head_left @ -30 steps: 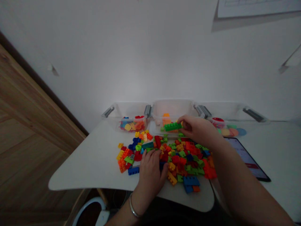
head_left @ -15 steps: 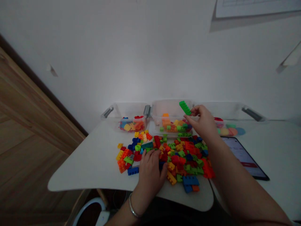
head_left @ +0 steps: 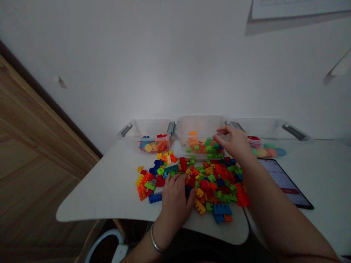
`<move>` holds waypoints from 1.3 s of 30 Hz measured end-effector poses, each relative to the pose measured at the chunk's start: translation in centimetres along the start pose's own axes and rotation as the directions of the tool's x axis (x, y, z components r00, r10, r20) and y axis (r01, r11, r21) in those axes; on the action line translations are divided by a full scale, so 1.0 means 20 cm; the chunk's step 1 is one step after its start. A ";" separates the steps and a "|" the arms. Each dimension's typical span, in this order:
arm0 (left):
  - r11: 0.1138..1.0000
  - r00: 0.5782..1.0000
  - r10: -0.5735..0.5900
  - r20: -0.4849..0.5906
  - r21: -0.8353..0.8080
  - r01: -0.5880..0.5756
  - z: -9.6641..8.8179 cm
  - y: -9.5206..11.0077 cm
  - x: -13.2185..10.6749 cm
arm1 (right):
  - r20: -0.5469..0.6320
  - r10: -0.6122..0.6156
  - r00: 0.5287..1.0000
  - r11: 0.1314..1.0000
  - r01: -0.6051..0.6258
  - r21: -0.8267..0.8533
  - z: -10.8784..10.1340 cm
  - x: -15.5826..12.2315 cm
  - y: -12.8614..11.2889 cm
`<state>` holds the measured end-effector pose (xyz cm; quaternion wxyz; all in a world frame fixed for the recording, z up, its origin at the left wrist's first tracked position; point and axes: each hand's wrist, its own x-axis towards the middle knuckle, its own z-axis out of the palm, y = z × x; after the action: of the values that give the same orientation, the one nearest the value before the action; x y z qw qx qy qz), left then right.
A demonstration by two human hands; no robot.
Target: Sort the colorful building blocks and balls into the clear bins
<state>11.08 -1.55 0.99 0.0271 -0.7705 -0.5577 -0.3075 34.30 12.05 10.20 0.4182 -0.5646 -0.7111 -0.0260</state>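
Right hand (head_left: 234, 143): empty, fingers (head_left: 219, 137) a little apart, just above the right corner of the middle clear plastic box (head_left: 200, 124).
Left hand (head_left: 175, 195): lies on the loose plastic bricks (head_left: 211, 182), fingers close together; it seems they touch a green brick (head_left: 172, 175), but I cannot tell if they grip it.
Nearer hand: the right hand is nearer the box, and its fingers point left across the box's long side.
Near things: a tablet (head_left: 285, 182) lies right of the bricks on the white table (head_left: 90, 202).
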 end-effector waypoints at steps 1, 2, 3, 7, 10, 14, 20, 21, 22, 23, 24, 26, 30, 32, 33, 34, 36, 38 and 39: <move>1.000 1.000 -0.002 0.001 -0.001 0.002 0.00 0.00 0.00 | -0.032 -0.021 0.999 1.000 0.021 0.000 -0.02 0.00 -0.01; 1.000 1.000 -0.002 0.003 -0.002 0.002 0.00 0.00 0.00 | -0.074 -0.046 0.996 0.999 0.046 -0.004 -0.04 -0.01 -0.03; 1.000 1.000 -0.002 0.003 -0.003 0.002 0.00 0.00 0.00 | -0.116 -0.071 0.991 0.997 0.071 -0.008 -0.07 -0.01 -0.05; 1.000 1.000 0.001 -0.007 -0.008 -0.001 0.00 0.00 0.00 | -0.058 -0.152 0.987 0.988 0.153 0.018 -0.18 -0.03 -0.15; 1.000 1.000 0.005 -0.011 -0.008 -0.005 0.00 0.00 0.00 | 0.271 -0.243 0.931 0.970 0.240 0.044 -0.19 -0.05 -0.19; 1.000 1.000 0.003 -0.011 0.003 -0.003 0.00 0.00 0.00 | 0.587 -0.243 0.772 0.941 0.334 -0.050 -0.11 -0.06 -0.19; 1.000 1.000 0.016 -0.024 0.012 -0.016 0.00 0.00 0.00 | 0.790 -0.031 0.612 0.927 0.314 -0.207 -0.03 -0.07 -0.17; 1.000 1.000 0.017 -0.026 0.013 -0.017 0.01 0.00 0.00 | 0.804 -0.009 0.594 0.927 0.307 -0.216 -0.01 -0.07 -0.17; 1.000 1.000 0.016 -0.027 0.015 -0.015 0.01 0.00 0.00 | 0.810 0.008 0.586 0.925 0.303 -0.228 0.00 -0.08 -0.16; 1.000 1.000 0.014 -0.027 0.016 -0.014 0.01 0.00 0.00 | 0.810 0.021 0.586 0.922 0.301 -0.242 0.01 -0.08 -0.16; 1.000 1.000 0.015 -0.028 0.016 -0.015 0.01 0.00 0.00 | 0.805 0.032 0.592 0.918 0.301 -0.257 0.02 -0.09 -0.16; 1.000 0.999 0.017 -0.030 0.015 -0.017 0.01 0.00 -0.01 | 0.798 0.047 0.600 0.910 0.303 -0.281 0.05 -0.10 -0.16; 1.000 0.999 0.017 -0.033 0.014 -0.017 0.01 0.00 -0.01 | 0.799 0.068 0.597 0.902 0.305 -0.305 0.08 -0.12 -0.17; 1.000 0.999 0.018 -0.035 0.015 -0.017 0.01 0.00 -0.01 | 0.790 0.077 0.609 0.901 0.297 -0.316 0.09 -0.12 -0.17; 1.000 0.999 0.017 -0.036 0.015 -0.016 0.01 0.00 0.00 | 0.785 0.080 0.615 0.901 0.292 -0.321 0.09 -0.12 -0.17; 1.000 0.999 0.015 -0.037 0.015 -0.015 0.01 0.00 0.00 | 0.781 0.080 0.619 0.901 0.290 -0.322 0.09 -0.12 -0.16; 1.000 0.999 0.013 -0.041 0.014 -0.013 0.01 0.00 0.00 | 0.781 0.077 0.620 0.901 0.292 -0.321 0.09 -0.12 -0.15; 1.000 0.999 0.016 -0.044 0.012 -0.016 0.01 0.01 0.00 | 0.785 0.073 0.615 0.900 0.298 -0.317 0.10 -0.12 -0.15; 1.000 0.999 0.019 -0.043 0.012 -0.018 0.00 0.01 0.00 | 0.787 0.072 0.612 0.900 0.301 -0.316 0.10 -0.12 -0.15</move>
<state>11.22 -1.60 0.94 0.0463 -0.7687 -0.5515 -0.3206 30.69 10.12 8.63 -0.0673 -0.5464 -0.8337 0.0436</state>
